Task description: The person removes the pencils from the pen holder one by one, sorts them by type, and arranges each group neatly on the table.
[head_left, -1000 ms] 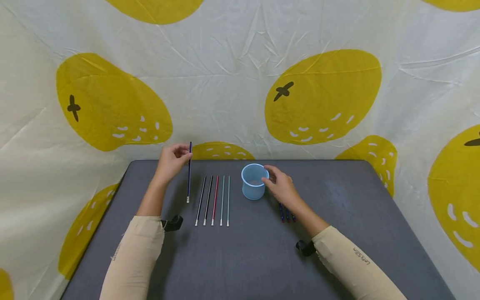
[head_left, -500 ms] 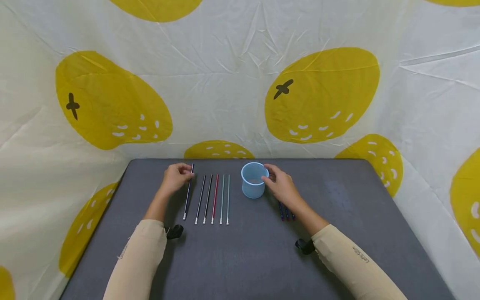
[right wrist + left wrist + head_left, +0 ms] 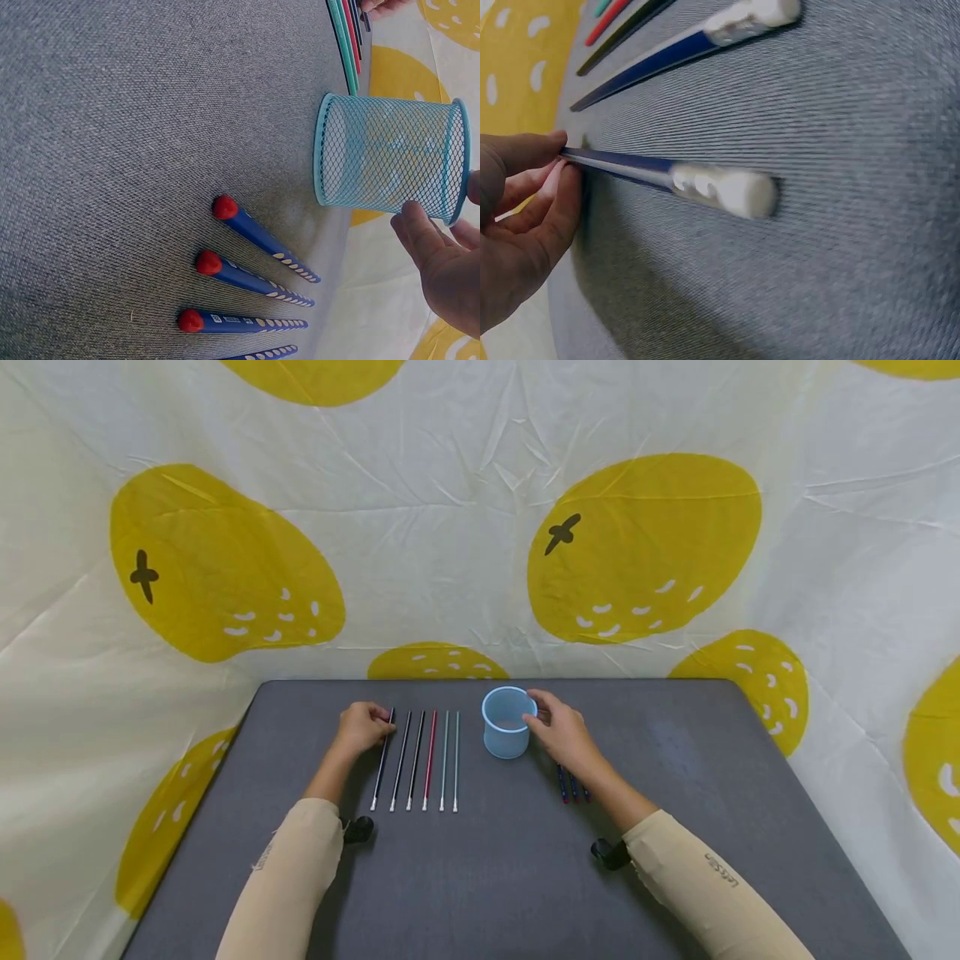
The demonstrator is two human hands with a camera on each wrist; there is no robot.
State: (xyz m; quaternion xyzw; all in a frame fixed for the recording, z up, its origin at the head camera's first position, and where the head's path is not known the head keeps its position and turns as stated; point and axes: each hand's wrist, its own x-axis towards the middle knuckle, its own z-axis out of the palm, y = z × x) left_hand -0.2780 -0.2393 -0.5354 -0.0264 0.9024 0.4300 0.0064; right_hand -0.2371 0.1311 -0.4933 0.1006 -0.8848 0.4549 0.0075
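Note:
My left hand [image 3: 362, 727] pinches a dark blue pencil [image 3: 381, 770] near its far end. In the left wrist view that pencil's white eraser end [image 3: 746, 193] points toward the camera, close over the table. To its right lie another dark blue pencil [image 3: 401, 763], a black pencil [image 3: 416, 763], a red pencil [image 3: 430, 762] and two green pencils [image 3: 450, 762], side by side. With thumb and fingers my right hand [image 3: 562, 731] holds the rim of a light blue mesh pencil cup [image 3: 506, 744], which stands upright with no pencils showing in it.
Several blue pencils with red ends [image 3: 255, 236] lie right of the cup, partly hidden under my right forearm in the head view. The dark grey table [image 3: 480, 893] ends at the back against a white curtain [image 3: 450, 568] with yellow fruit shapes.
My left hand has lowered the dark blue pencil from above the table's back edge and brought it right, beside the row of pencils. My right hand and the cup have stayed in place.

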